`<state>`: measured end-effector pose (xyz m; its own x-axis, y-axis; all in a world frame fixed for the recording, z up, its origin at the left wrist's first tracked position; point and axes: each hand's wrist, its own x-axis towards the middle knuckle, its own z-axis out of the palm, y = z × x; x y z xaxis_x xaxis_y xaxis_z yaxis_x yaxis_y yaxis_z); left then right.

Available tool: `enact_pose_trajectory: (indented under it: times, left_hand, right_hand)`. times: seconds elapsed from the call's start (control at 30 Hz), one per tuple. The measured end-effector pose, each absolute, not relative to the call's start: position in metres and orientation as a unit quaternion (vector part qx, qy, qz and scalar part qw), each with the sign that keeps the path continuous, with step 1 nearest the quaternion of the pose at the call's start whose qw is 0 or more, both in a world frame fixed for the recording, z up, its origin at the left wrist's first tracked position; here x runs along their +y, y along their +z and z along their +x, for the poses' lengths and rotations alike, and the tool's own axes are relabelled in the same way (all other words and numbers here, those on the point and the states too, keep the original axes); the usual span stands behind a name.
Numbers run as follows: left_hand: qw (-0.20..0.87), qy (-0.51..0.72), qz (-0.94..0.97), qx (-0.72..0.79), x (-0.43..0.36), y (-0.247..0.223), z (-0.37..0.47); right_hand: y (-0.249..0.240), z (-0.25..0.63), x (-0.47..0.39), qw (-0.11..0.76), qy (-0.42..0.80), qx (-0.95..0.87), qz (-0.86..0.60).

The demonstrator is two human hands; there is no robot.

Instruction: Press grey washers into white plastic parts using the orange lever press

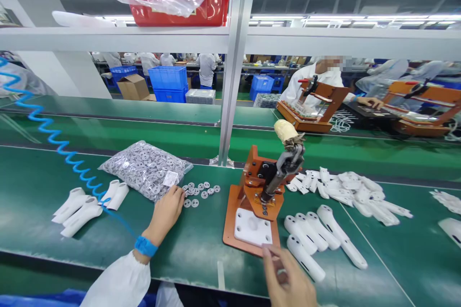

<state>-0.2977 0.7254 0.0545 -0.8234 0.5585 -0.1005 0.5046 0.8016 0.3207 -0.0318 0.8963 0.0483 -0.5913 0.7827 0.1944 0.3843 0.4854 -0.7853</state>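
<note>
My left hand, a blue band round its wrist, lies palm down by the right edge of a clear bag full of small grey slotted discs. Its fingers are bent close together beside loose discs; their tips are partly hidden. My right hand is closed in a pinch at the front edge of an orange toggle-clamp fixture. Whatever is between thumb and index finger cannot be made out. A white plate lies on the fixture's base, below the clamp's raised handle.
White hollow handles lie right of the fixture, with a pile of white shells behind. Short white parts lie left, near a coiled blue cord. A metal post rises behind; a co-worker sits across.
</note>
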Motion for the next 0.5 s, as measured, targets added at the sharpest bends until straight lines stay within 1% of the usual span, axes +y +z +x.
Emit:
enact_pose_trajectory:
  times: [0.1, 0.17, 0.27, 0.37, 0.5]
  left_hand:
    - [0.139, 0.228, 0.298, 0.916, 0.726, 0.069, -0.28]
    - [0.213, 0.288, 0.323, 0.876, 0.728, 0.081, -0.263]
    - [0.355, 0.353, 0.354, 0.79, 0.735, 0.091, -0.237]
    - [0.45, 0.393, 0.355, 0.719, 0.745, 0.09, -0.22]
    - [0.489, 0.426, 0.323, 0.689, 0.757, 0.078, -0.21]
  right_hand:
    - [0.054, -0.05, 0.891, 0.291, 0.361, -0.857, -0.223]
    - [0.061, -0.062, 0.89, 0.287, 0.344, -0.886, -0.12]
    - [0.07, -0.076, 0.889, 0.236, 0.356, -0.904, -0.016]
    - [0.07, -0.079, 0.889, 0.217, 0.398, -0.891, 0.011]
    - [0.058, -0.067, 0.889, 0.261, 0.394, -0.881, -0.007]
